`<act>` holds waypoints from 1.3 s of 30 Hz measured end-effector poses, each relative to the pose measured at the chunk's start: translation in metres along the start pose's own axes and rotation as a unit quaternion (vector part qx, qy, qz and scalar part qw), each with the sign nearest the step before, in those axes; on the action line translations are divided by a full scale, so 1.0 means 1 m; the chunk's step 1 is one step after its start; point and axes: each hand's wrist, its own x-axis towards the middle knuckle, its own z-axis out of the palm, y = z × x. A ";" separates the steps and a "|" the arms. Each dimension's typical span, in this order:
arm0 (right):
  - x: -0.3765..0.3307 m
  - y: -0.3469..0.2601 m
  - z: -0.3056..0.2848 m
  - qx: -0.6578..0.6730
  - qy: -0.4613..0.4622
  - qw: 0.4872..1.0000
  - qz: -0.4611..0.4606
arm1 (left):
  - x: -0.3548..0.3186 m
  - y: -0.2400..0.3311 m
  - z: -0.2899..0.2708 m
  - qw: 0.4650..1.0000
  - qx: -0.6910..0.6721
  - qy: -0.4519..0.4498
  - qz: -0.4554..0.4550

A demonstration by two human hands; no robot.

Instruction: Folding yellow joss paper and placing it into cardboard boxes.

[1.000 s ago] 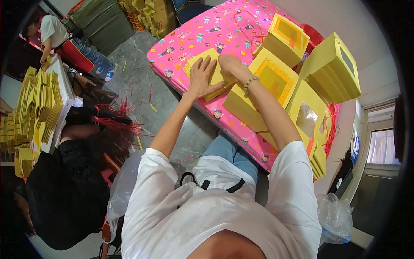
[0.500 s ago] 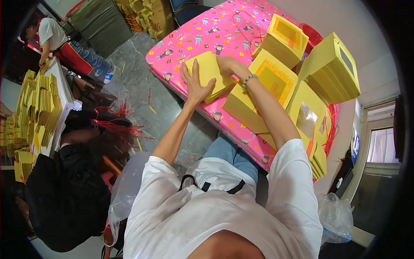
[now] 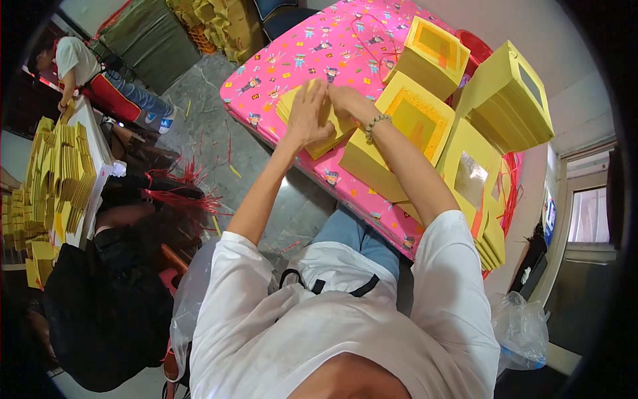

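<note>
A stack of yellow paper pieces [image 3: 325, 145] lies on the pink covered table [image 3: 269, 66] near its front left edge, its left side fanned into layers. My left hand [image 3: 307, 118] rests flat on top, fingers stretched out and thumb apart. Against the far right side of this stack is my right hand [image 3: 347, 103], wearing a beaded bracelet; its fingertips are hidden, so its grip cannot be made out. Just right of it stands a thick yellow stack [image 3: 372, 169] with an orange-bordered window on top.
Further yellow stacks [image 3: 435, 50] and a tall yellow stack [image 3: 508, 100] stand right, near a red basin [image 3: 470, 46]. Red cords [image 3: 510, 199] hang beside them. Left, another person [image 3: 73, 60] works at a white table [image 3: 100, 143] piled with yellow pieces [image 3: 63, 173]. Clear bags [image 3: 522, 329] flank me.
My left hand has slid right across the stack, closer to my right hand, its fingers drawn nearer together. The left side of the stack has come into view with layers fanned.
</note>
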 end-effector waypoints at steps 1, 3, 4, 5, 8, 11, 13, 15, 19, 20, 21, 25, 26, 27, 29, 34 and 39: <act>-0.001 -0.003 -0.004 0.000 0.001 1.000 0.000 | 0.003 -0.003 0.002 0.997 -0.053 -0.052 -0.010; -0.001 -0.008 -0.012 -0.053 -0.060 0.996 0.030 | 0.001 -0.006 0.010 0.989 -0.105 -0.104 -0.020; -0.003 -0.011 -0.016 -0.053 -0.060 0.996 0.030 | -0.002 -0.007 0.014 0.994 -0.076 -0.076 -0.017; -0.004 -0.014 -0.019 -0.057 -0.045 0.996 0.043 | -0.005 -0.008 0.019 0.998 -0.047 -0.048 -0.014; -0.004 -0.010 -0.029 -0.037 -0.010 0.998 0.058 | -0.006 -0.005 0.028 0.999 0.016 -0.013 0.033; -0.017 0.002 -0.035 0.034 0.070 0.997 0.014 | -0.006 -0.007 0.030 0.996 0.068 -0.039 0.051; -0.041 0.002 -0.052 0.083 0.136 0.987 -0.033 | -0.007 -0.007 0.032 0.995 0.071 -0.042 0.048; -0.068 0.000 -0.070 0.115 0.156 0.980 -0.048 | -0.007 -0.007 0.032 0.995 0.077 -0.054 0.042; -0.129 0.012 -0.086 0.162 0.210 0.962 -0.068 | -0.006 -0.008 0.032 0.992 0.091 -0.081 0.034; -0.143 0.016 -0.085 0.164 0.214 0.961 -0.062 | -0.006 -0.008 0.031 0.992 0.089 -0.084 0.040; -0.159 0.022 -0.084 0.160 0.224 0.959 -0.060 | -0.005 -0.007 0.032 0.992 0.089 -0.082 0.041; -0.213 0.034 -0.071 0.151 0.239 0.959 -0.025 | -0.004 -0.014 0.034 0.991 0.079 -0.092 0.047; -0.225 0.033 -0.067 0.152 0.243 0.958 -0.023 | -0.003 -0.018 0.034 0.991 0.076 -0.096 0.044; -0.238 0.031 -0.064 0.153 0.234 0.960 -0.002 | 0.001 -0.020 0.033 0.991 0.060 -0.110 0.043; -0.258 0.029 -0.056 0.139 0.216 0.966 0.029 | 0.006 -0.021 0.030 0.992 0.036 -0.112 0.041; -0.277 0.024 -0.029 0.072 0.247 0.966 -0.008 | 0.021 -0.014 0.013 0.993 0.003 -0.068 0.096; -0.279 0.021 -0.019 0.044 0.287 0.957 -0.008 | 0.034 0.041 -0.029 0.985 -0.093 0.049 0.136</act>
